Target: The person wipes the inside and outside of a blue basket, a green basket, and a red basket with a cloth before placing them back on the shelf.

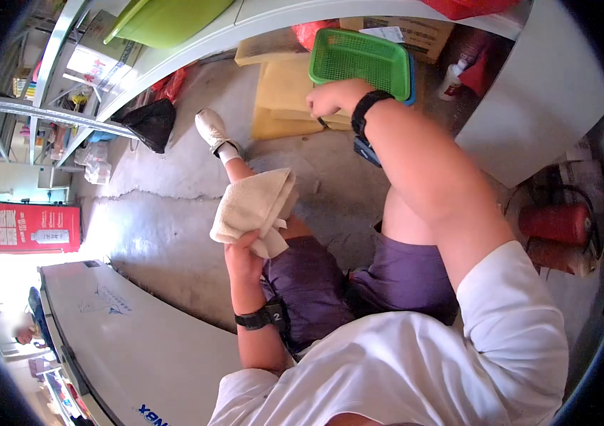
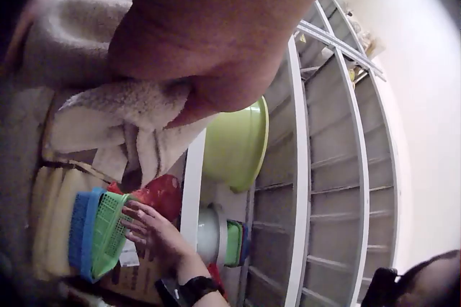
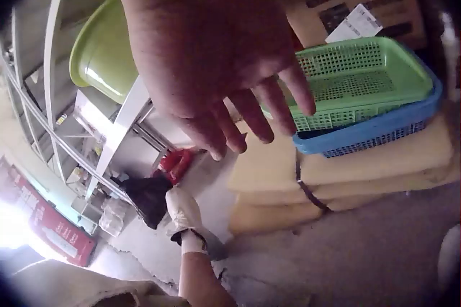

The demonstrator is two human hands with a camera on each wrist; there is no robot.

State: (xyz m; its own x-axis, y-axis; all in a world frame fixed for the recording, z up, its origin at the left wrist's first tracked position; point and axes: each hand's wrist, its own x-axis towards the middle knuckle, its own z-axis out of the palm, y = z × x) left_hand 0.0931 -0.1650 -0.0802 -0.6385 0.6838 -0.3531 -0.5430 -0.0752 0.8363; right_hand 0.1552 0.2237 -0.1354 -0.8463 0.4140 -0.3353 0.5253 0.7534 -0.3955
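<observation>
My left hand (image 1: pixel 245 260) grips a cream, fluffy towel-like cloth (image 1: pixel 251 204) by its lower edge, over my knee. White strips of fabric hang from the cloth's side. Part of the same cloth (image 2: pixel 122 105) shows beyond the wrist in the left wrist view. My right hand (image 1: pixel 337 98) hovers near a green mesh basket (image 1: pixel 348 60), and holds nothing. In the right wrist view its fingers (image 3: pixel 252 116) are spread loosely, overlapping the basket's near edge. The green basket is stacked in a blue basket (image 3: pixel 374 134).
Under the baskets lie yellowish foam slabs (image 3: pixel 403 163) bound with a dark strap. A cardboard box (image 1: pixel 416 35) stands behind. Overhead is a white shelf with a lime green tub (image 1: pixel 167 21). A fire extinguisher (image 1: pixel 554 224) stands right, a white cabinet (image 1: pixel 138 334) left.
</observation>
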